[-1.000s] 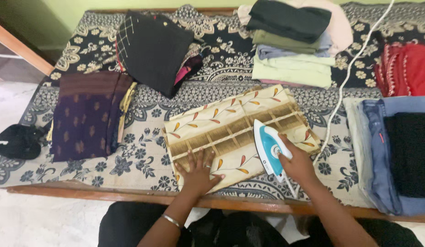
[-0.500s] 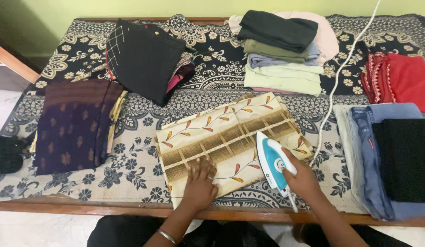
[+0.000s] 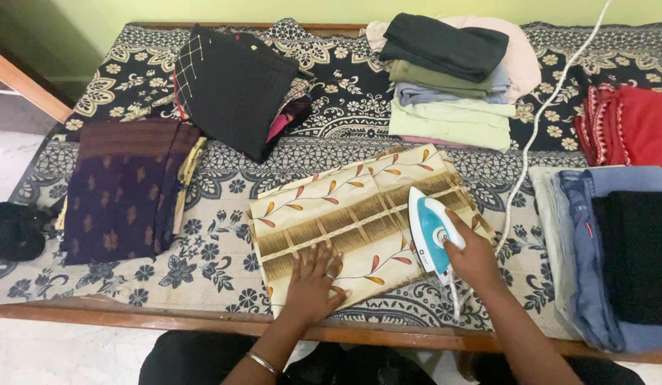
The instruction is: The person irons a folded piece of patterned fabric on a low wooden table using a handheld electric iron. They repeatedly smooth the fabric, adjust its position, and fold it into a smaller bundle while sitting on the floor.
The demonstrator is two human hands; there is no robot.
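A: Surface? A table (image 3: 202,322) under a floral black-and-cream cover (image 3: 202,235).
B: Hands? Left hand (image 3: 311,284), fingers spread flat on the folded cream leaf-print cloth (image 3: 345,214) at six o'clock; right hand (image 3: 475,258), fingers wrapped round the white-and-teal iron (image 3: 429,229).

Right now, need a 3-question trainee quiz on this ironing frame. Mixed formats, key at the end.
1. True or false: the right hand grips the blue and white iron on the cream leaf-print cloth.
2. What does the left hand do? A) lifts the cloth B) presses flat on the cloth C) holds the white cord
3. Fill in: the folded purple garment lies to the ___ of the cream cloth in the head view.

Key: 1 true; 2 B; 3 left.
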